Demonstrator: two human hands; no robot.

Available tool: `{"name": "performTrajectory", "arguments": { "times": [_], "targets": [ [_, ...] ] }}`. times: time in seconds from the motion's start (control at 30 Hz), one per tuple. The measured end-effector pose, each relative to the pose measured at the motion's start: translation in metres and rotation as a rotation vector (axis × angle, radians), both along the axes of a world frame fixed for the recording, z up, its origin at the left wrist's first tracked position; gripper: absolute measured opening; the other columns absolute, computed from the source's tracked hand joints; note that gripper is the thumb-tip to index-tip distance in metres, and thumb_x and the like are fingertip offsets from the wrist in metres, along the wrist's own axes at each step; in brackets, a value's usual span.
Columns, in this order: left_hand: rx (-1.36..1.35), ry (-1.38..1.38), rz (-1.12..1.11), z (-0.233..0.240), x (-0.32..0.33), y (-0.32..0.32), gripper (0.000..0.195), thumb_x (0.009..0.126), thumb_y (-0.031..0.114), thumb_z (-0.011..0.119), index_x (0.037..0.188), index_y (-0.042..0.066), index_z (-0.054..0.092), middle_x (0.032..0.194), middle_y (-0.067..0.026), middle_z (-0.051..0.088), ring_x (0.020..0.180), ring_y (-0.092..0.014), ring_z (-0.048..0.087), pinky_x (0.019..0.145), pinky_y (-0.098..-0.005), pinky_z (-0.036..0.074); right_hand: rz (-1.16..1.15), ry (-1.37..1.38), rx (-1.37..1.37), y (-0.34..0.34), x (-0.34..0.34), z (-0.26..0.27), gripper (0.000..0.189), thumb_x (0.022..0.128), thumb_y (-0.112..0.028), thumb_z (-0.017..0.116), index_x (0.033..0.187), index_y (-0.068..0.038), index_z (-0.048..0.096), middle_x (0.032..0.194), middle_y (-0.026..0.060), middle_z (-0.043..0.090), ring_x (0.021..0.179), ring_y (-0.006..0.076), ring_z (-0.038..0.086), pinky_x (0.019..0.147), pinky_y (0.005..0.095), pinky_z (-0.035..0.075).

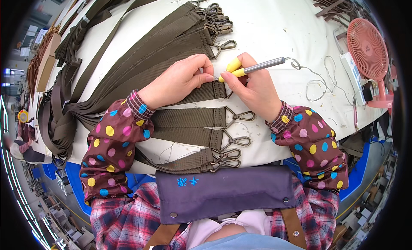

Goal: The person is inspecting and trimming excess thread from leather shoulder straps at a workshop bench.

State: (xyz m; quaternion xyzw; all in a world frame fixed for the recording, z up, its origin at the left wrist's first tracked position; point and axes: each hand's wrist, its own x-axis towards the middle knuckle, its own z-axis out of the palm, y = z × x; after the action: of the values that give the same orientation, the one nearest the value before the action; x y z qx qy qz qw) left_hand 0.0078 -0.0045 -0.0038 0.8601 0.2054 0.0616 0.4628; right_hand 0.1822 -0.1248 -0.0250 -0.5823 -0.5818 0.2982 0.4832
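My left hand [183, 77] lies over an olive-brown webbing strap [206, 92], thumb and forefinger close together at the upper edge of its stitched end. Whether a thread is between them is too small to tell. My right hand [257, 85] grips a pen-shaped tool [262, 65] with a yellow front, grey body and cord; its tip is beside that strap end. A yellow cover [233, 64] is on one right finger. Toward me lie more straps [190, 118] with metal snap hooks [244, 115]. Beyond my left hand, several straps [167, 34] fan out, their hooks [212, 11] bunched together.
A pink fan [367, 48] and a white power strip [351, 72] stand at the right. A thin loose cord [317, 79] lies on the white-covered table [273, 34]. Bundled straps [61, 121] hang over the left edge. Farther left, another person [22, 148] is partly visible.
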Motion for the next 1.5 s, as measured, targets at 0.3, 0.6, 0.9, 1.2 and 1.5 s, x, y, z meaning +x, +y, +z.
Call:
{"name": "performTrajectory", "arguments": {
  "times": [0.3, 0.6, 0.9, 1.2, 1.5],
  "targets": [
    [-0.035, 0.003, 0.03, 0.001, 0.001, -0.001, 0.012, 0.09, 0.013, 0.06, 0.093, 0.004, 0.052, 0.085, -0.0051, 0.053, 0.071, -0.014, 0.052, 0.065, -0.0269, 0.045, -0.028, 0.031, 0.02, -0.001, 0.0, 0.0, 0.023, 0.089, -0.017, 0.063, 0.089, -0.002, 0.045, 0.067, 0.0049, 0.058, 0.055, 0.009, 0.056, 0.049, 0.024, 0.042],
    [0.362, 0.001, -0.005, 0.005, 0.015, -0.022, 0.023, 0.081, 0.016, 0.072, 0.094, 0.006, 0.056, 0.086, -0.0047, 0.053, 0.067, -0.013, 0.052, 0.062, -0.0266, 0.045, -0.155, 0.243, 0.175, 0.0, 0.009, 0.001, 0.02, 0.09, -0.015, 0.063, 0.088, -0.003, 0.047, 0.071, 0.001, 0.058, 0.057, 0.0019, 0.048, 0.049, 0.0194, 0.038],
    [0.036, 0.059, 0.159, 0.0, 0.009, -0.012, 0.016, 0.088, 0.013, 0.065, 0.087, 0.002, 0.053, 0.075, -0.0015, 0.059, 0.065, -0.007, 0.055, 0.058, -0.0234, 0.045, -0.087, 0.154, 0.094, -0.003, 0.008, 0.003, 0.022, 0.089, -0.016, 0.064, 0.087, -0.003, 0.046, 0.068, 0.0017, 0.057, 0.056, 0.0042, 0.05, 0.049, 0.0214, 0.04],
    [-0.231, -0.054, 0.259, -0.004, 0.007, -0.012, 0.019, 0.089, 0.013, 0.064, 0.084, 0.001, 0.05, 0.074, -0.0049, 0.064, 0.064, -0.008, 0.06, 0.056, -0.0225, 0.048, -0.024, 0.068, 0.006, 0.0, 0.005, -0.003, 0.025, 0.088, -0.019, 0.064, 0.088, -0.002, 0.045, 0.068, 0.0066, 0.058, 0.056, 0.012, 0.057, 0.051, 0.026, 0.044],
    [-0.366, -0.063, 0.254, -0.004, 0.007, -0.012, 0.018, 0.092, 0.012, 0.061, 0.086, 0.002, 0.046, 0.08, -0.0036, 0.064, 0.067, -0.006, 0.059, 0.057, -0.0208, 0.048, -0.017, 0.01, -0.006, -0.001, 0.005, -0.002, 0.026, 0.088, -0.021, 0.064, 0.089, -0.002, 0.046, 0.066, 0.0076, 0.06, 0.055, 0.0153, 0.059, 0.05, 0.0272, 0.045]
  ]
}}
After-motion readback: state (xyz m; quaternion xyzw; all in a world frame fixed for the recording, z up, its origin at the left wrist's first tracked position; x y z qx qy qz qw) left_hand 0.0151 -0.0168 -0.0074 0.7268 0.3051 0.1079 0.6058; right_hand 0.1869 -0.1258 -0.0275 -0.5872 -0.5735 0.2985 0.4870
